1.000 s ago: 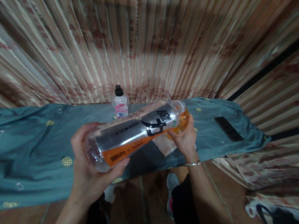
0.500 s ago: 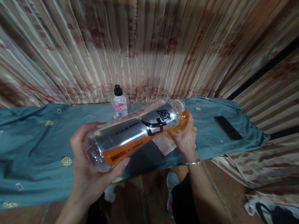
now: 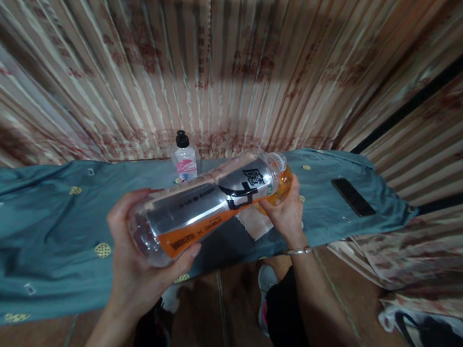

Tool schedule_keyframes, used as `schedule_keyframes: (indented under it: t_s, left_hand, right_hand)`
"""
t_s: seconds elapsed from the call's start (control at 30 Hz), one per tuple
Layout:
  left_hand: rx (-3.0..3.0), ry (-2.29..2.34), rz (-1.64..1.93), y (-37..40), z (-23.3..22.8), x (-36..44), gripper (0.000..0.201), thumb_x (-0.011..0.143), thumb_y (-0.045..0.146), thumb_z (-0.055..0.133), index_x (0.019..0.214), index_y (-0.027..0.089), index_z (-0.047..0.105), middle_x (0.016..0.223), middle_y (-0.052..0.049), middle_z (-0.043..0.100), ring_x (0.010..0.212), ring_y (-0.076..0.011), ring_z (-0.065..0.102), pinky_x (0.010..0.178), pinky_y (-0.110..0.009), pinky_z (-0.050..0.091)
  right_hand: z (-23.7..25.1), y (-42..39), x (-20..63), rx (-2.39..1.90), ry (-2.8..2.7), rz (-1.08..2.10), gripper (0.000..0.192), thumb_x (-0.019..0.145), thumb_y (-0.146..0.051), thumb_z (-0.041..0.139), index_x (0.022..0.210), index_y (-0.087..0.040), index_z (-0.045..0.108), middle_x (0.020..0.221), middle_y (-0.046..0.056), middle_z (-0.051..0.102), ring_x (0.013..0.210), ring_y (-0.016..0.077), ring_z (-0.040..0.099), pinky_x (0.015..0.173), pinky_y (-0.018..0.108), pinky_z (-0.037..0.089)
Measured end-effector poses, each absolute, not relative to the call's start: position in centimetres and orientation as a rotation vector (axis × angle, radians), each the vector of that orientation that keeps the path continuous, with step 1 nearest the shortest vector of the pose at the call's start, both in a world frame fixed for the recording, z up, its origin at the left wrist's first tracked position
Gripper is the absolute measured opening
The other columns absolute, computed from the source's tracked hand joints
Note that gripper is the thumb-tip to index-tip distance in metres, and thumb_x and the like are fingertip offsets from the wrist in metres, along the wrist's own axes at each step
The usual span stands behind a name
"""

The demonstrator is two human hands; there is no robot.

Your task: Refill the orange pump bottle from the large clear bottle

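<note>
A clear black-capped bottle (image 3: 186, 164) with a pink label stands on the teal cloth (image 3: 64, 227), its base partly hidden by the large drink bottle (image 3: 207, 207). A smartphone (image 3: 353, 197) lies well to the right; a pale napkin (image 3: 255, 223) lies just beyond the near edge. A curtain (image 3: 225, 73) hangs behind.

The left hand (image 3: 137, 260) is spread wide around the drink bottle's base, thumb along its side. The right hand (image 3: 287, 215) curls around an amber container (image 3: 285, 186) at the bottle's neck; whether the two touch, I cannot tell.

The drink bottle slants above the cloth, smooth transparent plastic with a shiny silver-and-orange label; the cloth is creased, the curtain pleated and floral
</note>
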State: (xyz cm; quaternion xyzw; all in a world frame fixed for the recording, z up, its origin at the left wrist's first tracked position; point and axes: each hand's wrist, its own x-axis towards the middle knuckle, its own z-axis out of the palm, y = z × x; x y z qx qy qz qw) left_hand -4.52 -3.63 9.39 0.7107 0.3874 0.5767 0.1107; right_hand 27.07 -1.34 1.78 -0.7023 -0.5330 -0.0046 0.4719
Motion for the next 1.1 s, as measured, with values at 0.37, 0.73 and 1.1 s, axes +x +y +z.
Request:
schedule_keyframes:
  t_s: [0.37,0.73,1.1]
  left_hand:
    - [2.087,1.165,1.673,-3.70,9.56,-4.46,0.097,0.071,0.049,0.094,0.157,0.039,0.050,0.136,-0.011,0.059,0.118,-0.0399,0.067,0.097,-0.065,0.061]
    - [2.054,1.154,1.674,-3.70,9.49,-4.62,0.101,0.068,0.047,0.095,0.158,0.043,0.050,0.136,-0.010,0.060,0.118,-0.0404,0.068,0.097,-0.066,0.060]
    - [2.071,1.142,1.705,-3.73,9.60,-4.39,0.097,0.070,0.047,0.095,0.157,0.040,0.051,0.135,-0.009,0.061,0.116,-0.0350,0.070,0.095,-0.056,0.065]
  right_hand:
    - [2.01,-1.67,27.57,-1.674,-1.381,0.020,0.105,0.083,-0.083,0.071,0.160,-0.020,0.038,0.152,0.022,0.065,0.137,0.0422,0.067,0.113,0.061,0.057]
    - [1.72,-1.56,27.85,-1.705,-1.384,0.013,0.110,0.081,-0.086,0.070,0.163,-0.019,0.035,0.156,0.023,0.062,0.141,0.0440,0.065,0.116,0.066,0.054]
    - [1.72,-1.59,27.77,-1.700,-1.379,0.010,0.110,0.082,-0.085,0.069,0.163,-0.019,0.035,0.157,0.023,0.061,0.142,0.0426,0.064,0.117,0.063,0.054]
